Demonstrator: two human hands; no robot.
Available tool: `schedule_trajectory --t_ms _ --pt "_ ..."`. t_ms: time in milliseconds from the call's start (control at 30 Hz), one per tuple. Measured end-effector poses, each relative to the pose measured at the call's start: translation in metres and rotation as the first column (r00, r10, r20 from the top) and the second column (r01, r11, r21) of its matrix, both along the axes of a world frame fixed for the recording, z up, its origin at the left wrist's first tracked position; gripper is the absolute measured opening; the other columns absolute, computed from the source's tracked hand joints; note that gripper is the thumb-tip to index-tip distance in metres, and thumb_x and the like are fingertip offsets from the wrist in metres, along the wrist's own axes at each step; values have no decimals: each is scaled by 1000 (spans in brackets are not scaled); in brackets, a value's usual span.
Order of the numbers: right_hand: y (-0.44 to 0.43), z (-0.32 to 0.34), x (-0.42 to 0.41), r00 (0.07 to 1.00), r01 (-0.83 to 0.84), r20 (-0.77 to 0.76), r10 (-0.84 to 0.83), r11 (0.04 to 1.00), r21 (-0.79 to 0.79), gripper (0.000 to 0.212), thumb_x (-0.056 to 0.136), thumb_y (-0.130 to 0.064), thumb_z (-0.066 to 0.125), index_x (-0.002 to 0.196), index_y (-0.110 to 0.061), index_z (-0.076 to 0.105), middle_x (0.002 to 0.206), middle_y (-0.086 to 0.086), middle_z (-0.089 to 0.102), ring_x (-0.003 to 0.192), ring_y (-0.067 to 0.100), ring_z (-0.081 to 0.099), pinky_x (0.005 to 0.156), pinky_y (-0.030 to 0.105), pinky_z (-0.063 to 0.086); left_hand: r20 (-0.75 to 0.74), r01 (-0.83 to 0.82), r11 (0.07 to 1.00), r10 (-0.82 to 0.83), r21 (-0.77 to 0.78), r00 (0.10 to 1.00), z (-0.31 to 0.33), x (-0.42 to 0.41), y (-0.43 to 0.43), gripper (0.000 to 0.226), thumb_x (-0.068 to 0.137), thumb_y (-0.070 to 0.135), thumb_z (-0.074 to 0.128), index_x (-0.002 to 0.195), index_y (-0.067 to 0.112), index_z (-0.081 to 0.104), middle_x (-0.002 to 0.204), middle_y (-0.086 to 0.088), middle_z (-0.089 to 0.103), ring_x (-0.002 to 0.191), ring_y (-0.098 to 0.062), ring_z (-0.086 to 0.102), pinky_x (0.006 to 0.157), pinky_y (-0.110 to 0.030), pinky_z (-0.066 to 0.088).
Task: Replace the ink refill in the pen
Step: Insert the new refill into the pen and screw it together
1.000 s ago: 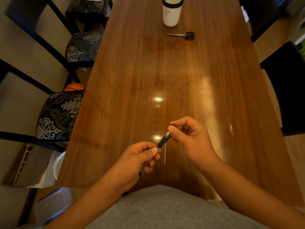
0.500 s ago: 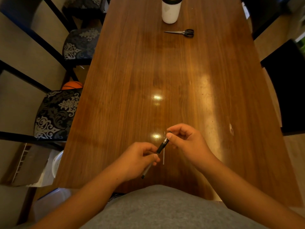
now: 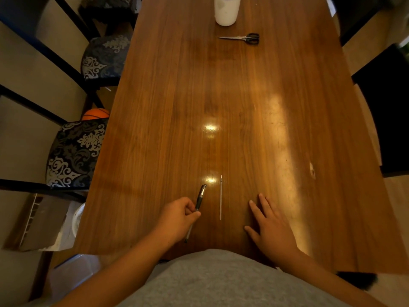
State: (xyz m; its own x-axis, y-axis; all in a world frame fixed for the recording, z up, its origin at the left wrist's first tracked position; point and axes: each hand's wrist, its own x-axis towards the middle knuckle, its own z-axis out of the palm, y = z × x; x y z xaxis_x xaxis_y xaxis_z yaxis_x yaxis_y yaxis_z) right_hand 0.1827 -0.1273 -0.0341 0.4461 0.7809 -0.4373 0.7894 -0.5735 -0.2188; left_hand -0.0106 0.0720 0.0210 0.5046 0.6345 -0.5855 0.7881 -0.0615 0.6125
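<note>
A black pen [image 3: 200,197] with a clear rear barrel lies low over the wooden table [image 3: 221,96], tip pointing away from me. My left hand [image 3: 177,218] pinches it around its middle. A thin pale ink refill [image 3: 220,198] lies loose on the table just right of the pen, parallel to it. My right hand [image 3: 269,227] rests flat on the table to the right of the refill, fingers spread, holding nothing.
Black-handled scissors [image 3: 243,38] and a white cup [image 3: 226,11] sit at the far end of the table. Patterned chairs [image 3: 75,151] stand along the left edge, with an orange ball [image 3: 96,114] behind. A dark chair [image 3: 387,107] is on the right.
My right hand let go of the pen's tip end and dropped flat onto the table. My left hand lowered the pen toward the table, left of the refill.
</note>
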Motion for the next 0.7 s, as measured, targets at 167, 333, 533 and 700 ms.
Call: schedule_trajectory --t_ms 167,333,533,700 --pt "-5 -8 -2 997 -23 69 21 999 25 75 87 -68 23 152 -32 10 163 1 2 147 17 -8 118 39 3 -62 42 995 -36 90 997 -20 8 0 8 87 30 66 84 23 62 72 5 65 68 -10 63 61 -32 54" --pt "-6 -10 -2 998 -15 68 13 999 42 75 87 -67 24 152 -32 11 163 1 3 148 17 -6 119 40 3 -136 140 974 -117 179 984 -30 18 1 13 88 35 62 79 27 59 68 4 64 62 -10 61 57 -34 55" --pt "-7 -12 -3 998 -4 65 -1 998 67 75 87 -67 25 151 -32 12 161 -2 -2 147 17 -6 119 39 3 -189 266 922 -218 282 957 -33 31 4 16 90 39 58 82 25 58 69 6 60 62 -9 57 53 -30 49" --pt "-7 -13 -2 998 1 60 -5 997 74 74 87 -67 26 151 -32 14 159 -3 -3 147 16 -6 119 40 4 -216 323 894 -264 310 940 -36 39 7 16 91 38 56 87 22 58 72 5 61 65 -13 59 59 -34 54"
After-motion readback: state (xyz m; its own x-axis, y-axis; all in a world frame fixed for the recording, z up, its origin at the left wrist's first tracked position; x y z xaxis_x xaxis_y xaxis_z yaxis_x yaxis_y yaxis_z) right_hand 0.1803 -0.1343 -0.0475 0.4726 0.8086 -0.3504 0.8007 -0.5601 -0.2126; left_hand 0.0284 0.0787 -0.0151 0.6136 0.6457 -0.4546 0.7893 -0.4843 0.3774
